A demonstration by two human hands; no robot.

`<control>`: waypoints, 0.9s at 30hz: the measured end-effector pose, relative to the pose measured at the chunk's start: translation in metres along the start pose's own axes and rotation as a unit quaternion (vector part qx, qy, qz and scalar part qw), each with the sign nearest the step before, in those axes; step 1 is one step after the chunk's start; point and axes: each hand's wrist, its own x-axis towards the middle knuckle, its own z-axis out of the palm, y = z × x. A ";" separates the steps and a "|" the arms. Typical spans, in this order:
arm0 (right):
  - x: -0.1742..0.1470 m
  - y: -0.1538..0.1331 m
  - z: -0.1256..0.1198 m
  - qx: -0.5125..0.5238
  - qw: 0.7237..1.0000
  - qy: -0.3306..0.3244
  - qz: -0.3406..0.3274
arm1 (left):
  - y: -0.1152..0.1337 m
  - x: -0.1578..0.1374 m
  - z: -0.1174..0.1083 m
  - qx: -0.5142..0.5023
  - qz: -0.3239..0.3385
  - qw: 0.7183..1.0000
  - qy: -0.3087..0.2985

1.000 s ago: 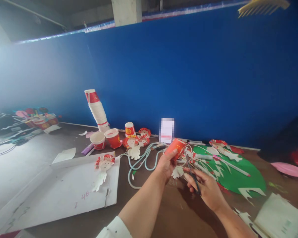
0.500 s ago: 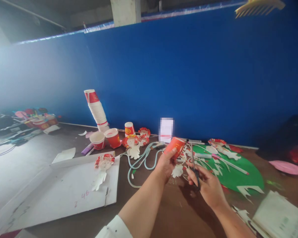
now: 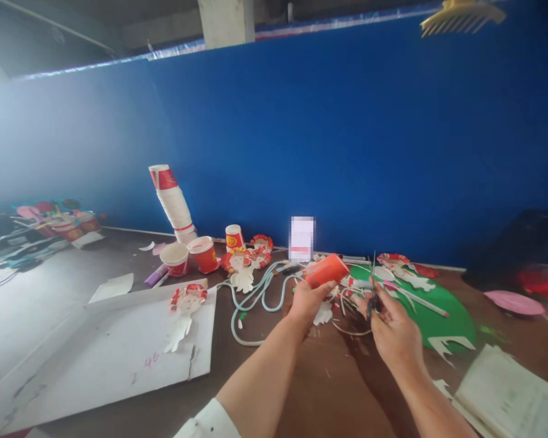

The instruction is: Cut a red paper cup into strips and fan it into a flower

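My left hand [image 3: 308, 301] is wrapped round a red paper cup [image 3: 327, 271], which lies tilted on its side in my grip. To its right, my right hand [image 3: 393, 325] grips a pair of scissors [image 3: 373, 292] with the blades pointing up, apart from the cup. Whether the blades are parted is too small to tell. Below and behind the hands lie white paper scraps [image 3: 323, 313] and a thin pale strip [image 3: 351, 331]. A green round sheet [image 3: 452, 322] with a pink-tipped marker [image 3: 422, 301] on it lies beyond my right hand.
A leaning stack of paper cups [image 3: 173, 207] stands at the back left, near two open cups [image 3: 203, 254]. Paper-cut figures [image 3: 240, 267] lie by a coiled pale-blue cord [image 3: 260, 304]. A white board [image 3: 95, 359] covers the left side; a notebook [image 3: 506, 389] lies right.
The cup has tipped further over to the right in my left hand. My right hand has shifted right, away from the cup, with the scissors. The view has turned slightly.
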 end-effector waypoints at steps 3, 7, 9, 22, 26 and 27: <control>0.006 0.002 -0.005 -0.057 0.998 -0.001 -0.006 | 0.005 0.001 -0.002 0.067 0.060 0.996 0.021; 0.014 0.002 -0.011 -0.115 0.992 -0.030 -0.040 | 0.012 0.000 -0.004 0.093 0.069 0.992 0.044; 0.016 -0.001 -0.013 -0.135 0.989 -0.039 -0.051 | 0.013 -0.001 -0.004 0.099 0.077 0.991 0.048; 0.003 -0.039 -0.019 -0.196 0.957 -0.194 0.088 | 0.007 0.002 -0.008 0.098 0.073 0.991 0.057; -0.007 -0.035 -0.018 -0.265 0.945 -0.192 0.028 | 0.001 0.008 -0.008 0.091 0.089 0.989 0.080; -0.010 -0.034 -0.018 -0.277 0.941 -0.193 0.016 | 0.000 0.008 -0.006 0.078 0.094 0.989 0.079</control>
